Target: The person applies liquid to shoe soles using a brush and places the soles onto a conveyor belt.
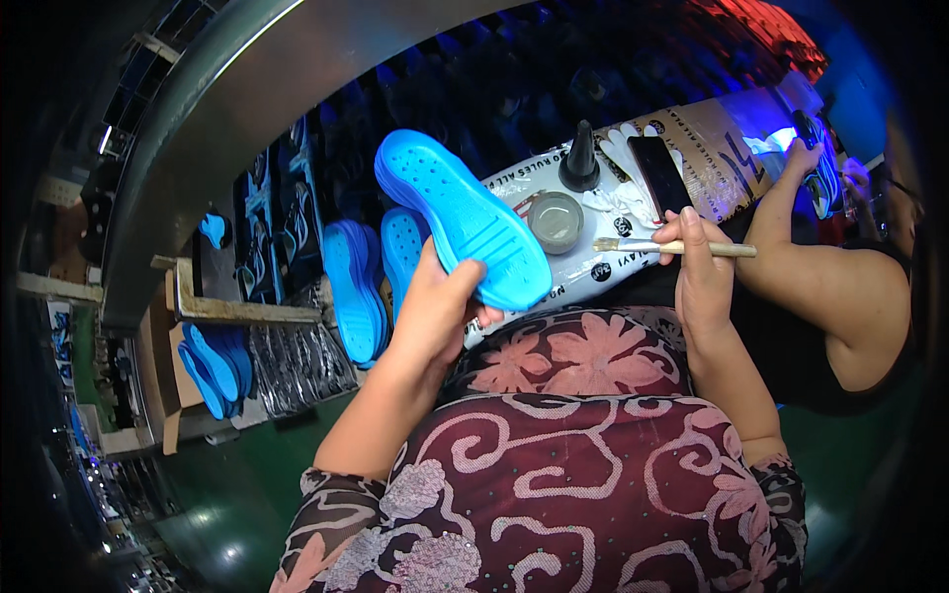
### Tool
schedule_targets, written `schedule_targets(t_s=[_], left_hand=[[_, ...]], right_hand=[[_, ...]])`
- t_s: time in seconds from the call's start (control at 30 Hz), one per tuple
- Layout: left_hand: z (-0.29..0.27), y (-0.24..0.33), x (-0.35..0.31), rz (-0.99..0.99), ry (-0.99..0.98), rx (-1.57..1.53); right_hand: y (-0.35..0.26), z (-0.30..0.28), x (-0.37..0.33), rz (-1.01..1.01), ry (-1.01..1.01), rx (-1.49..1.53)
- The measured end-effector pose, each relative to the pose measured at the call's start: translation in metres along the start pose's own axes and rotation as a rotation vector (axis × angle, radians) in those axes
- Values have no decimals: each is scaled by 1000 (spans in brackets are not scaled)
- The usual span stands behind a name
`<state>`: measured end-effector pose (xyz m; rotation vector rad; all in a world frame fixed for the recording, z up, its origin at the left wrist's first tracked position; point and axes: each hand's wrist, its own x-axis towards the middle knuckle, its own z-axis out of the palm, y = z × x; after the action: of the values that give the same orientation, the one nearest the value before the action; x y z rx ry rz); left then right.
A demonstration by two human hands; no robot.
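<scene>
A bright blue shoe sole (460, 212), dotted with small holes at its far end, is gripped at its near end by my left hand (435, 306). My thumb lies on its upper face and the fingers go underneath. My right hand (697, 272) pinches a flat paintbrush (707, 248) by its pale wooden handle, bristles pointing left toward the sole but apart from it. Between the two, a round cup (556, 220) stands on the covered work surface (603, 267). Behind the cup rises a dark cone-tipped bottle (581, 163).
More blue soles (354, 292) stand left of my left hand, with another stack (215, 366) by a cardboard box (183, 381). A black phone (657, 173) and white gloves (623, 148) lie beyond the brush. A co-worker's arm (820, 267) is close on my right. A metal rail (213, 128) curves along the left.
</scene>
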<state>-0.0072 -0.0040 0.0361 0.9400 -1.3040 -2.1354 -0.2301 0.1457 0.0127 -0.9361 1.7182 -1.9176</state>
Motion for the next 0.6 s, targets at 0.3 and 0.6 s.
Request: schedule_targets(t_s=[0.3,0.6], left_hand=[[-16,-24,14,-32,143,-66],[-8,-23,13,-38,199,-42]], right_hand=[[9,0,-11,41,7,59],[18,-11,-13,40,22,76]])
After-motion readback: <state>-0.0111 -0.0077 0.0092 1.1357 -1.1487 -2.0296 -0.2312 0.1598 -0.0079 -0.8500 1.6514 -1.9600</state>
